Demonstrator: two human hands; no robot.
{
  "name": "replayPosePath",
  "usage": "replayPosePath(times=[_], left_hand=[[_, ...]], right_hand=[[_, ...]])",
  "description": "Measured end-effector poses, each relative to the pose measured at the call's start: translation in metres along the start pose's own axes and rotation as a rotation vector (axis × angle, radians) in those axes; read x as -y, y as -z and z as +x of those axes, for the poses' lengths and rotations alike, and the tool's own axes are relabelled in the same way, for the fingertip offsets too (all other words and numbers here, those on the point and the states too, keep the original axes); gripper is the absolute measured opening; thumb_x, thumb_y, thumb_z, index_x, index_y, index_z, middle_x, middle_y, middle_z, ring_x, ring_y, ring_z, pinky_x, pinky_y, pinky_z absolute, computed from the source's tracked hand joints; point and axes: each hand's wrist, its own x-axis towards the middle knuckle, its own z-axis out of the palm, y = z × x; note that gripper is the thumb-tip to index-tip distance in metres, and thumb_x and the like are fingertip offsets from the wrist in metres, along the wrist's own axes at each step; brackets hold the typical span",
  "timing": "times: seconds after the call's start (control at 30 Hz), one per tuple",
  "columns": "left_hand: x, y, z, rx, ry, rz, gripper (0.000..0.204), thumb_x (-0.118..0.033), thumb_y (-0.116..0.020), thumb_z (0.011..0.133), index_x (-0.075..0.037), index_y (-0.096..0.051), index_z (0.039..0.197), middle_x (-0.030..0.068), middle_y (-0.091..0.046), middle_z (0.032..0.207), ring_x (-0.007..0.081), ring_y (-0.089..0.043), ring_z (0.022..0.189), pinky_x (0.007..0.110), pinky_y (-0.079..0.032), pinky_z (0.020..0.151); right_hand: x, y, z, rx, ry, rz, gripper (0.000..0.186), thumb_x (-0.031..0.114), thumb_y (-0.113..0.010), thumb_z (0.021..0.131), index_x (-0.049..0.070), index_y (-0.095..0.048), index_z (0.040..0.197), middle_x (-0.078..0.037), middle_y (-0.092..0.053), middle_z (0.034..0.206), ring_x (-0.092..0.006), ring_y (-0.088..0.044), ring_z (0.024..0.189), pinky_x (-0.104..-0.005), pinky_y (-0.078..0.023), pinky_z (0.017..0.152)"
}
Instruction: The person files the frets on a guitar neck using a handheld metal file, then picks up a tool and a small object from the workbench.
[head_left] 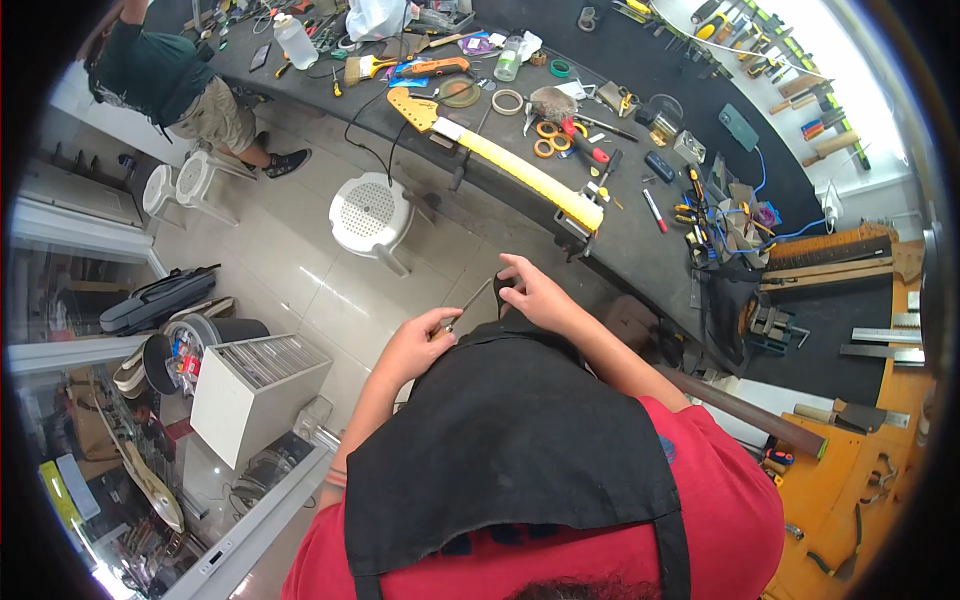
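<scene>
My left hand (415,345) grips the handle end of a thin dark tool (472,300) in front of my chest. Its slim shaft slants up and right to my right hand (535,293), whose fingertips pinch something small and dark at the tip. Both hands hover over the top edge of my black apron (510,440), worn over a red shirt. A yellow guitar neck (505,160) lies on the dark workbench (640,245) beyond my hands, not touched.
Pliers, tape rolls, brushes, bottles and several screwdrivers litter the bench. A white plastic stool (370,212) stands on the tiled floor. Another person (175,85) sits at the far left. A white box (255,392) and a black case (155,300) sit at my left.
</scene>
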Motion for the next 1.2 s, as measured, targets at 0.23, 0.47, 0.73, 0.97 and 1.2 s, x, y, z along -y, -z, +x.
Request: replayPosePath(times=[0.23, 0.47, 0.73, 0.97, 1.2], left_hand=[[-0.004, -0.001, 0.020, -0.089, 0.038, -0.186, 0.038, -0.011, -0.070, 0.103, -0.005, -0.067, 0.141, -0.0035, -0.055, 0.074, 0.0076, -0.051, 0.071, 0.028, -0.043, 0.067], [-0.063, -0.002, 0.114, -0.070, 0.084, -0.415, 0.040, -0.016, -0.062, 0.109, -0.005, -0.053, 0.146, -0.0023, -0.053, 0.071, 0.0045, -0.042, 0.056, 0.023, -0.035, 0.051], [-0.079, -0.040, 0.251, -0.010, 0.026, -0.461, 0.052, -0.017, -0.056, 0.114, -0.005, -0.042, 0.162, 0.0022, -0.061, 0.081, 0.0052, -0.048, 0.059, 0.021, -0.040, 0.052], [-0.030, -0.082, 0.304, 0.006, -0.092, -0.327, 0.050, -0.016, -0.058, 0.115, -0.004, -0.044, 0.161, 0.0013, -0.060, 0.081, 0.0035, -0.045, 0.060, 0.021, -0.038, 0.053], [0.019, -0.094, 0.310, 0.023, -0.127, -0.430, 0.045, -0.016, -0.058, 0.116, -0.001, -0.047, 0.157, 0.0026, -0.059, 0.077, 0.0040, -0.045, 0.059, 0.020, -0.036, 0.051]], right_hand=[[-0.033, 0.015, -0.015, -0.098, -0.093, -0.033, 0.054, 0.016, -0.068, 0.104, -0.002, -0.053, 0.152, -0.023, -0.074, 0.133, -0.0321, -0.075, 0.114, -0.0416, -0.058, 0.099], [-0.075, 0.068, 0.013, -0.355, -0.023, -0.330, 0.042, 0.014, -0.072, 0.097, 0.003, -0.065, 0.136, -0.017, -0.069, 0.125, -0.0377, -0.066, 0.123, -0.0482, -0.053, 0.105], [-0.100, 0.126, 0.083, -0.585, 0.218, -0.588, 0.053, -0.002, -0.074, 0.084, 0.009, -0.067, 0.135, -0.015, -0.059, 0.145, -0.0388, -0.052, 0.145, -0.0548, -0.039, 0.122], [-0.132, 0.115, 0.102, -0.587, 0.092, -0.645, 0.066, -0.001, -0.073, 0.084, 0.020, -0.066, 0.147, -0.014, -0.050, 0.163, -0.0393, -0.043, 0.156, -0.0595, -0.031, 0.129], [-0.150, 0.112, 0.107, -0.636, 0.115, -0.622, 0.069, 0.000, -0.074, 0.083, 0.027, -0.068, 0.147, -0.009, -0.050, 0.166, -0.0355, -0.045, 0.156, -0.0592, -0.031, 0.130]])
